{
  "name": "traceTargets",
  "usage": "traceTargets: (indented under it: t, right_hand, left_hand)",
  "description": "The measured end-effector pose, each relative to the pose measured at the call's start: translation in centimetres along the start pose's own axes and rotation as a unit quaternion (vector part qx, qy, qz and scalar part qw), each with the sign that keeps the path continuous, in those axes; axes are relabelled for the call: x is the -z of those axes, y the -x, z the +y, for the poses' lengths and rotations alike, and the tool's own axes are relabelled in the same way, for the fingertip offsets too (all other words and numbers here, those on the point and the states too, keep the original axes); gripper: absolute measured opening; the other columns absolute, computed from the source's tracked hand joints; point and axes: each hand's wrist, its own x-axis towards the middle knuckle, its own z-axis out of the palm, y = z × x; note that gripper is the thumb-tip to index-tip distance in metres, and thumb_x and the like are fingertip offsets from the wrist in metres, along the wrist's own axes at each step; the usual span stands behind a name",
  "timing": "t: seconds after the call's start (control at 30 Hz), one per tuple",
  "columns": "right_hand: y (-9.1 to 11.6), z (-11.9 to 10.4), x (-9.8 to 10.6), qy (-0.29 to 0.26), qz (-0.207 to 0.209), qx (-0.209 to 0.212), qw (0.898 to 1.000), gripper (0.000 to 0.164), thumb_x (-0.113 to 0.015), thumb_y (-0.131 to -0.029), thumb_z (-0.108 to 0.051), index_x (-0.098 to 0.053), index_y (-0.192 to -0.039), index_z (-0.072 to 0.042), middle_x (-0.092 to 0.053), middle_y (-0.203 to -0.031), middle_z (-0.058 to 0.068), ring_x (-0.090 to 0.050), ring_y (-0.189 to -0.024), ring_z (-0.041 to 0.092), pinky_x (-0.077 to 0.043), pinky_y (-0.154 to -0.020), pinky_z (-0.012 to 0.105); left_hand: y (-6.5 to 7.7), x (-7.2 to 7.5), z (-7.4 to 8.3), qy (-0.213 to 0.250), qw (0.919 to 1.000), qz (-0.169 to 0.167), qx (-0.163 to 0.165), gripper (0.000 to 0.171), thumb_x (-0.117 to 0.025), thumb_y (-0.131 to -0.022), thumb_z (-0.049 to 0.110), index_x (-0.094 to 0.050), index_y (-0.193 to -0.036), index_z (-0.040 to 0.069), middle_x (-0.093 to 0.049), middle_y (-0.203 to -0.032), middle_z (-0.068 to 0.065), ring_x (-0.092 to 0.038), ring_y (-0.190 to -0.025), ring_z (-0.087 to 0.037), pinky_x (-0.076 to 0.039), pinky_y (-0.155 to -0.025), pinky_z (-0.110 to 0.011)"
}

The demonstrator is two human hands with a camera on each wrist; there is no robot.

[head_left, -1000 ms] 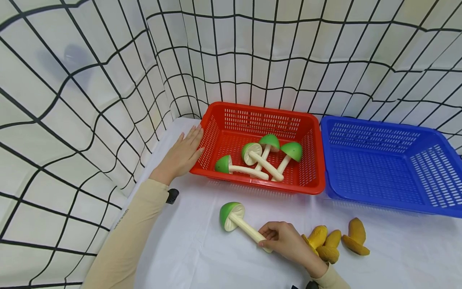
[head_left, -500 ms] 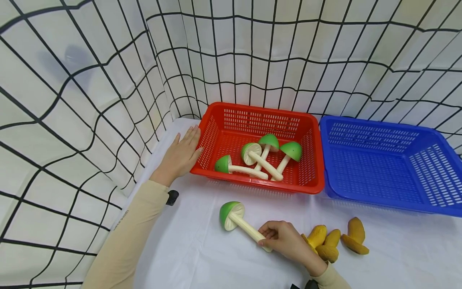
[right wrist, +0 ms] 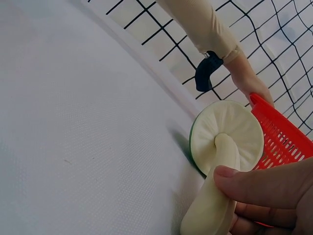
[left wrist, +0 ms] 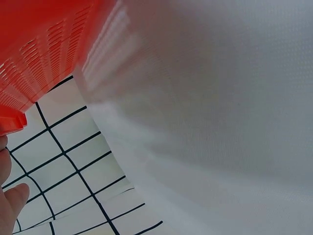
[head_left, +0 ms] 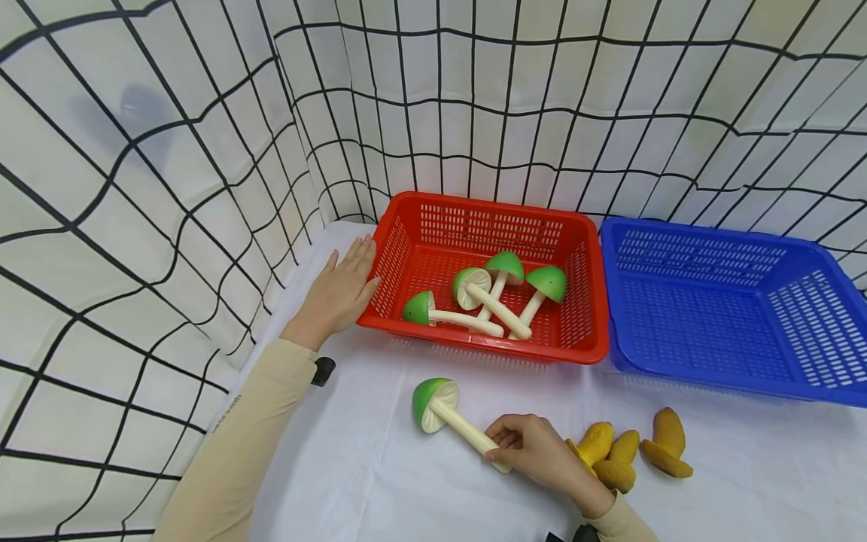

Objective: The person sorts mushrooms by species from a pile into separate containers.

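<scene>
Right grip (head_left: 531,452) pinches mushroom stem (head_left: 463,427) (partly hidden); left grip (head_left: 337,292), outstretched, touches red basket (head_left: 491,223).

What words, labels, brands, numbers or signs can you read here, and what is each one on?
Readable text: none.
Left sleeve: a short line of small dark print along the forearm, too small and blurred to read.
Red basket, blue basket, the green-capped mushroom in the right hand, yellow mushrooms: no text that I can see.
</scene>
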Motion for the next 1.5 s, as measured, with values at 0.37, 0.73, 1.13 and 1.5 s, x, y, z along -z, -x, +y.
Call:
traceTargets:
  t: [0.37, 0.73, 1.13, 1.5]
  right_hand:
    - [-0.05, 0.22, -0.18, -0.016, 0.002, 0.003, 1.0, 0.016, -0.076, -0.079, -0.011, -0.07, -0.091, -0.002, -0.063, -0.079, 0.0, -0.057, -0.07, 0.007, -0.051, -0.059, 0.022]
    - [0.09, 0.13, 0.04, -0.049, 0.003, 0.0, 0.999, 0.019, -0.076, -0.079, -0.012, -0.07, -0.094, 0.0, -0.064, -0.081, 0.002, -0.058, -0.072, 0.008, -0.052, -0.061, 0.022]
    - [0.21, 0.0, 0.28, -0.083, 0.007, 0.014, 0.996, 0.02, -0.074, -0.08, -0.008, -0.069, -0.096, 0.003, -0.066, -0.083, 0.006, -0.059, -0.074, 0.008, -0.054, -0.065, 0.023]
    - [0.28, -0.29, 0.59, -0.086, 0.017, 0.038, 0.995, 0.02, -0.074, -0.079, -0.005, -0.069, -0.095, 0.004, -0.067, -0.083, 0.007, -0.059, -0.074, 0.007, -0.054, -0.064, 0.024]
  left_hand:
    - [-0.05, -0.29, -0.29, 0.013, 0.9999, 0.007, -0.006, 0.062, -0.032, -0.102, 0.031, -0.011, -0.149, -0.004, -0.009, -0.156, -0.017, -0.004, -0.144, -0.027, -0.005, -0.114, -0.05]
    - [0.07, -0.21, -0.35, 0.031, 0.9994, 0.005, -0.014, 0.061, -0.032, -0.102, 0.029, -0.011, -0.148, -0.005, -0.009, -0.156, -0.018, -0.003, -0.144, -0.028, -0.005, -0.114, -0.049]
    - [0.21, -0.2, -0.45, 0.042, 0.999, 0.006, -0.017, 0.062, -0.033, -0.101, 0.028, -0.01, -0.148, -0.005, -0.007, -0.156, -0.017, -0.003, -0.144, -0.028, -0.005, -0.115, -0.048]
    - [0.05, -0.32, -0.42, 0.043, 0.9989, 0.009, -0.017, 0.062, -0.034, -0.101, 0.028, -0.011, -0.148, -0.005, -0.008, -0.156, -0.017, -0.003, -0.144, -0.028, -0.005, -0.115, -0.047]
